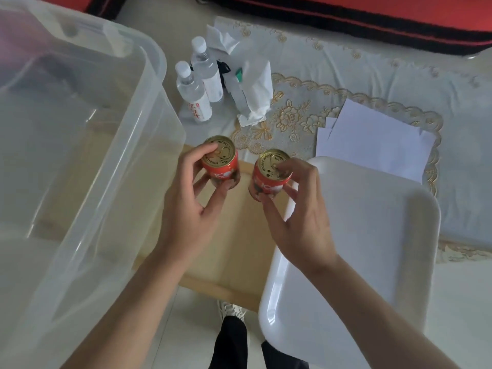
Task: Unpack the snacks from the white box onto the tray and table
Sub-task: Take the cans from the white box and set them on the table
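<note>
My left hand [186, 209] grips a small red can with a gold lid [222, 162], held upright above the wooden board [234, 251]. My right hand [298, 219] pinches a second red can with a gold lid [269, 177], just left of the white tray's rim. The white tray [372, 235] lies at the right with nothing on it. The translucent white box [66, 155] fills the left side; its inside looks bare where I can see it.
Two water bottles [198, 83] stand behind the cans, next to a white tissue pack [253, 89]. White paper sheets [372, 139] lie on the embroidered cloth [292, 113] beyond the tray. A red cushion edge [346, 17] runs along the top.
</note>
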`<control>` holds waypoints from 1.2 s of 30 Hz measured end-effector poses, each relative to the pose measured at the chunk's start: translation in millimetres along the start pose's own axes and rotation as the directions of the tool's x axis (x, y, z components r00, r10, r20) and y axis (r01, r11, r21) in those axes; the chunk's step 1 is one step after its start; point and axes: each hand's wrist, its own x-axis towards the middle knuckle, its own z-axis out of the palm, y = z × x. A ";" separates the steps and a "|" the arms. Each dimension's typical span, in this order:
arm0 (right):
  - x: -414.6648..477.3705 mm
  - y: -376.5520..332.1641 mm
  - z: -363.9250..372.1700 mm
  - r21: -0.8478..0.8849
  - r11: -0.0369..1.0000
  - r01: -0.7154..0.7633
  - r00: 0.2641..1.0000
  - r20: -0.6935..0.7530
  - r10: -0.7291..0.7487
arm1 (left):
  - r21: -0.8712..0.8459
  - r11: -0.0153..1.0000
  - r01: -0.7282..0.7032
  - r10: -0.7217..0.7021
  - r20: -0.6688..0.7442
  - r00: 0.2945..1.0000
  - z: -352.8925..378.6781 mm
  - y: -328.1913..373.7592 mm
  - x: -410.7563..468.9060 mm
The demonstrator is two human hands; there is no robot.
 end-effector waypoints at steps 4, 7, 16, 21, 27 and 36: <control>0.2 14.7 20.6 -0.010 0.999 0.036 0.999 0.038 -0.035 | -0.002 1.000 -0.012 0.012 -0.030 0.999 -3.0 -25.0 1.4; 2.4 22.3 28.8 -0.043 0.998 0.055 0.997 0.057 -0.052 | -0.003 1.000 -0.024 0.024 -0.033 0.999 -2.5 -40.0 4.3; -0.2 33.6 33.2 -0.099 0.990 0.102 0.992 0.079 -0.094 | 0.013 0.996 -0.091 0.091 -0.042 0.995 -1.9 -62.8 -3.2; -3.3 34.4 33.6 -0.105 0.987 0.117 0.991 0.070 -0.110 | 0.074 0.991 -0.112 0.115 -0.025 0.993 0.1 -67.9 -15.4; -2.4 33.5 32.3 -0.109 0.987 0.115 0.992 0.073 -0.107 | 0.050 0.992 -0.112 0.113 -0.016 0.993 0.8 -67.9 -8.4; -4.7 29.3 30.5 -0.187 0.979 0.086 0.995 0.074 -0.073 | 0.088 0.989 -0.119 0.119 0.009 0.993 -2.6 -67.0 -2.9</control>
